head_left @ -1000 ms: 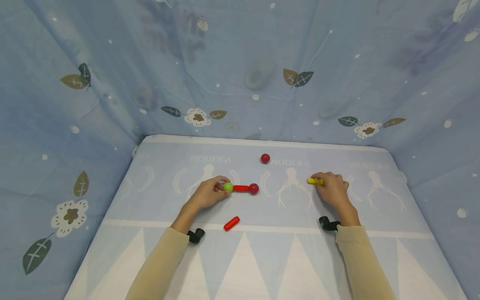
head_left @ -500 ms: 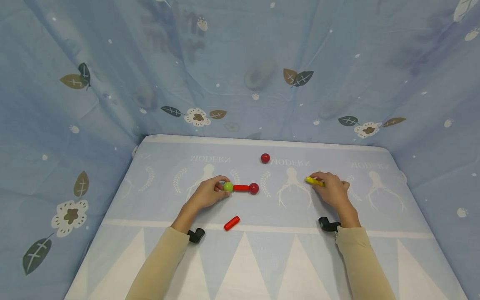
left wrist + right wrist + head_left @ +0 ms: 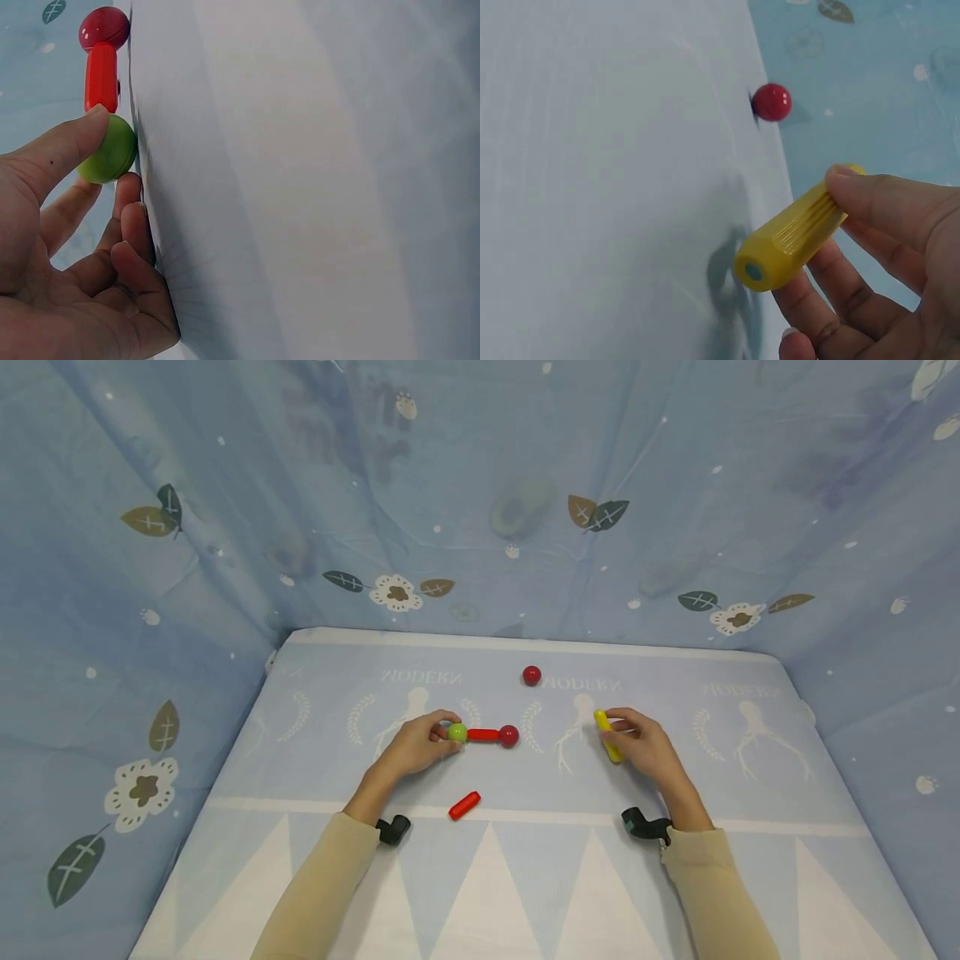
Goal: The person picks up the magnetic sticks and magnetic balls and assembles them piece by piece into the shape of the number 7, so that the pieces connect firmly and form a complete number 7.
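Observation:
With thumb and fingers, my left hand pinches a green ball low over the table. A red stick joins that ball to a dark red ball, the three in a row pointing right. Over on the right, my right hand holds a ribbed yellow stick between thumb and fingers. Its end toward the right wrist camera shows a small grey disc. The yellow stick stands apart from the row of joined pieces.
A loose red ball lies toward the back of the table. Nearer the front is a second red stick, lying slantwise. Blue patterned cloth hangs behind the table and at both sides.
My right hand has moved left and turned the yellow stick from lying sideways to pointing steeply front to back. The left hand and the joined pieces keep their place.

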`<state>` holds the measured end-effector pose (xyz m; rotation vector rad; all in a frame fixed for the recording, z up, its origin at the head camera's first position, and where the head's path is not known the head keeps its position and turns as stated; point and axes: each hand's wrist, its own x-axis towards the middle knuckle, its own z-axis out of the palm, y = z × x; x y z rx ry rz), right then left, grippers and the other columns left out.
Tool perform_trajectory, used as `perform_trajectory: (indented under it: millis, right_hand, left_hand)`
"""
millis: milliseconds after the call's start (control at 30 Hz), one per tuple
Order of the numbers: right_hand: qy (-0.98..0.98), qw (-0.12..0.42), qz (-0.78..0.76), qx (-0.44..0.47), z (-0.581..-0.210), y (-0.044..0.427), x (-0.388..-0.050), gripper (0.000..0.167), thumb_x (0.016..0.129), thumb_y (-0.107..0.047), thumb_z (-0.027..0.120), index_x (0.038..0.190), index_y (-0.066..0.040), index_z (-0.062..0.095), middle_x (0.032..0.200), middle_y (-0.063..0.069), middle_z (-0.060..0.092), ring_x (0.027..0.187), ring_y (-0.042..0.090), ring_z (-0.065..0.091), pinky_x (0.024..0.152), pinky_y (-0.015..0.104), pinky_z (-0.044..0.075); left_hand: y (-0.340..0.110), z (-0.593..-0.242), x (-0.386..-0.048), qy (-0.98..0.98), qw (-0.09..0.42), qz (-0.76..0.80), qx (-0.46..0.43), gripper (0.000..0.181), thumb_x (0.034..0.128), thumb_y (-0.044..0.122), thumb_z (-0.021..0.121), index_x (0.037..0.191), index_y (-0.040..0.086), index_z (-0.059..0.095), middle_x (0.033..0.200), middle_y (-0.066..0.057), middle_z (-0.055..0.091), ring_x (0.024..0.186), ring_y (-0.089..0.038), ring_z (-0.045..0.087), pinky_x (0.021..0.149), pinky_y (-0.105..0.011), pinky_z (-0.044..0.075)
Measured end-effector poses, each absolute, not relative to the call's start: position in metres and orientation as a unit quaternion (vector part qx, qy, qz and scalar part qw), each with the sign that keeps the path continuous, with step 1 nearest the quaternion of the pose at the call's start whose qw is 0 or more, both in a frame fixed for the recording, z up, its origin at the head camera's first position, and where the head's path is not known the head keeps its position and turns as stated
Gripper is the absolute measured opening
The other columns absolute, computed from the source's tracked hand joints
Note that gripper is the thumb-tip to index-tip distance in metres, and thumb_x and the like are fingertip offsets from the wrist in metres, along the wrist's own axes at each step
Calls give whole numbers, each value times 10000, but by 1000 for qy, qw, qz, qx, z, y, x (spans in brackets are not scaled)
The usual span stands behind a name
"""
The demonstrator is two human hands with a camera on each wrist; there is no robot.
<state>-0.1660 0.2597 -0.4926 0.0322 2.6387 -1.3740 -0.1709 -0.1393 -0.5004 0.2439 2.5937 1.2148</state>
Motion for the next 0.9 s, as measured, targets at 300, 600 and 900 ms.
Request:
perform_trajectory:
  millis: [300,600,900]
  right_hand:
    - [853,82,-515,11,-493,242,-158,447,960,-265,703,1341,-53,607,1145,193,643,934,243,612,780,309,473]
    - [808,105,-579,12,-499,218,-148,433,951,-228,717,1319,-31,604,1112,181,645,876,215,641,726,312,534]
    - [776,118,-620,10,-502,196,-143,404,946,-135,710,1305,9,590,1074,175,666,837,209,658,714,328,550]
  left_hand:
    - [-139,-499,-171,895,135,417,84,389,880,214,797,1241,181,658,965,-17,650,839,-184,572,703,-331,482]
    - [-139,-501,-171,895,134,418,81,392,873,215,805,1237,183,662,963,-13,660,851,-180,580,719,-337,484]
    - [-139,-499,-171,894,133,420,81,387,871,205,805,1231,176,666,961,-18,662,846,-181,580,714,-338,482]
